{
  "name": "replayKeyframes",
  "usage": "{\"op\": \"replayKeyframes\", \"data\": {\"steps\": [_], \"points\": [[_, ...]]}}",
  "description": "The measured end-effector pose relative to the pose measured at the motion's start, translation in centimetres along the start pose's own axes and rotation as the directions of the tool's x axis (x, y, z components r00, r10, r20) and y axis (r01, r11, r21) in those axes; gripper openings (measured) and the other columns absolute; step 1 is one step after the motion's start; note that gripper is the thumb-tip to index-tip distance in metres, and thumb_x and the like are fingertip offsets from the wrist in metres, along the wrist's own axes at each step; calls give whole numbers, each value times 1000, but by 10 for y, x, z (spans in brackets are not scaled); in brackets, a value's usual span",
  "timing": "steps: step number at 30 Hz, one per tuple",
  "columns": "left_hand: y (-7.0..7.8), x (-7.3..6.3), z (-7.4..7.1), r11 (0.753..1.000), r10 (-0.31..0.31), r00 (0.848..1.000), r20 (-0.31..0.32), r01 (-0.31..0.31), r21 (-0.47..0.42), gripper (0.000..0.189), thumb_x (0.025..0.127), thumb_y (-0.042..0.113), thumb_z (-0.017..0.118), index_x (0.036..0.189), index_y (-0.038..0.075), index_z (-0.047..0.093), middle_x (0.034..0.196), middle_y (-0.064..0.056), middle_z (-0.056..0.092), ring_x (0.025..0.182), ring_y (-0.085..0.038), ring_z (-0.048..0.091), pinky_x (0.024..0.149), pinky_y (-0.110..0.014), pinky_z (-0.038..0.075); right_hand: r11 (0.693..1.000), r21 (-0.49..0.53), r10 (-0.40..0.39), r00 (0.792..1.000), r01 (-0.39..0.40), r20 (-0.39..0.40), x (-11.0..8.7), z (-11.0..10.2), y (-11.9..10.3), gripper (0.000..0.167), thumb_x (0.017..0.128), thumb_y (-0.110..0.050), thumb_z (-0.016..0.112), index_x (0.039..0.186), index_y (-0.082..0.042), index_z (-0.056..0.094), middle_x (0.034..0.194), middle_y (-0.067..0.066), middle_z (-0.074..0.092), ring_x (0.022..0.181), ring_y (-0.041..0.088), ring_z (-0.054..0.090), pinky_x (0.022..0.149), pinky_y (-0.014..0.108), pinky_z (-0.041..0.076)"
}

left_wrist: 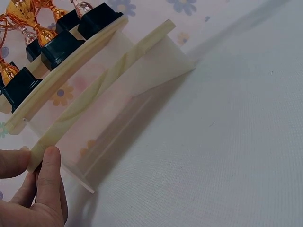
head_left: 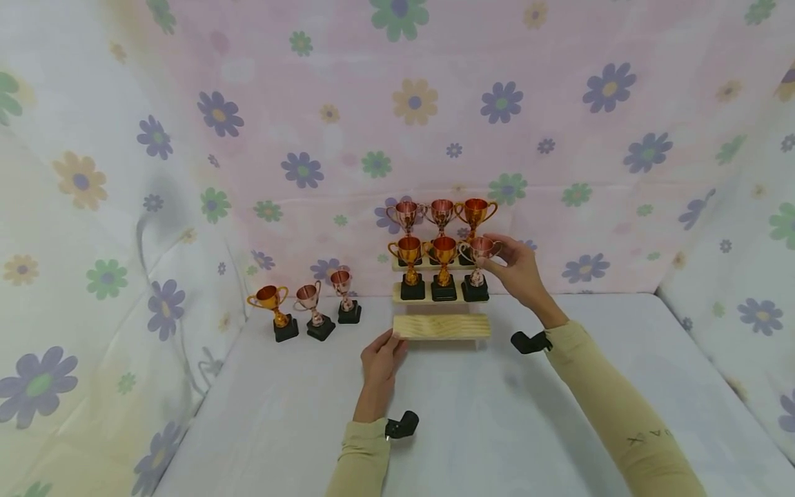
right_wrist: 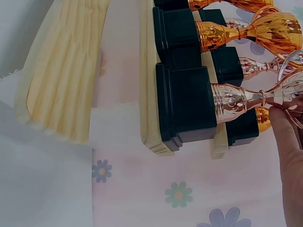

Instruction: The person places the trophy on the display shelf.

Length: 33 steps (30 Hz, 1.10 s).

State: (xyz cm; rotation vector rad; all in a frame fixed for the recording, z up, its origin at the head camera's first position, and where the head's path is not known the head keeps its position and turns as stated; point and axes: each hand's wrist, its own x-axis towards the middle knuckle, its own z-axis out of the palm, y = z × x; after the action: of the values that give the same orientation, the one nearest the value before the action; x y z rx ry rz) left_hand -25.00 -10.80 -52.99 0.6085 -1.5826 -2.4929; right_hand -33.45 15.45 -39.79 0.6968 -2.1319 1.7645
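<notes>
A three-step display stand has wooden boards on clear side panels. My left hand [head_left: 379,362] pinches the left end of its lowest board [head_left: 442,326], thumb and fingertips at the edge in the left wrist view. On the middle board, my right hand [head_left: 520,275] holds a rose-gold trophy [head_left: 476,277] by its cup, at the right end. The trophy stands upright, its black base on the board. Beside it are two gold trophies, the middle one [head_left: 444,266] and the left one [head_left: 410,268]. Behind, the top board carries two rose-gold trophies [head_left: 442,212] and a gold one [head_left: 476,210].
Left of the stand, a gold trophy [head_left: 280,317] and two rose-gold trophies, one [head_left: 315,314] in the middle and one [head_left: 347,297] nearest the stand, stand on the white table [head_left: 273,407]. A flowered cloth [head_left: 348,124] hangs close behind the stand.
</notes>
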Motion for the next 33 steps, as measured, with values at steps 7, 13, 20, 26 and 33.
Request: {"op": "replayKeyframes", "data": {"steps": [7,13,20,26,33], "points": [[-1,-2,1,1000,3,1000,0,-3,-5,38,102,1,58,136,-15,53,130,-31,58,97,-17,67,102,-37,57,1000,15,14,1000,-14,-24,-4,4,-4,44,91,5,71,132,13,57,104,6,65,92,8,59,81,16,53],[-3,-2,2,998,26,1000,-17,-25,54,35,101,1,60,132,-14,56,118,-25,62,94,-17,68,92,-32,61,1000,18,23,997,-22,-76,-3,6,23,46,90,4,73,134,6,59,106,9,67,93,7,62,89,16,54],[7,-1,-3,988,40,999,-25,-36,152,36,102,5,61,132,-13,57,109,-21,65,95,-22,68,91,-35,62,991,20,132,989,-131,-69,-14,2,25,60,95,-5,72,149,1,47,140,22,59,124,27,60,109,35,51],[30,2,-35,927,64,998,21,-67,370,39,103,15,61,135,-7,59,120,-24,65,103,-25,64,90,-32,62,931,-22,355,919,-364,-174,-53,0,38,52,100,-11,64,146,6,48,140,25,59,123,29,59,91,9,51],[74,6,-99,762,116,981,155,-188,619,35,101,9,62,132,-7,62,124,-26,67,103,-26,67,81,-22,60,768,87,640,767,-634,-57,-101,23,63,58,102,-15,61,150,10,39,140,30,53,102,9,61,87,15,56]]}}
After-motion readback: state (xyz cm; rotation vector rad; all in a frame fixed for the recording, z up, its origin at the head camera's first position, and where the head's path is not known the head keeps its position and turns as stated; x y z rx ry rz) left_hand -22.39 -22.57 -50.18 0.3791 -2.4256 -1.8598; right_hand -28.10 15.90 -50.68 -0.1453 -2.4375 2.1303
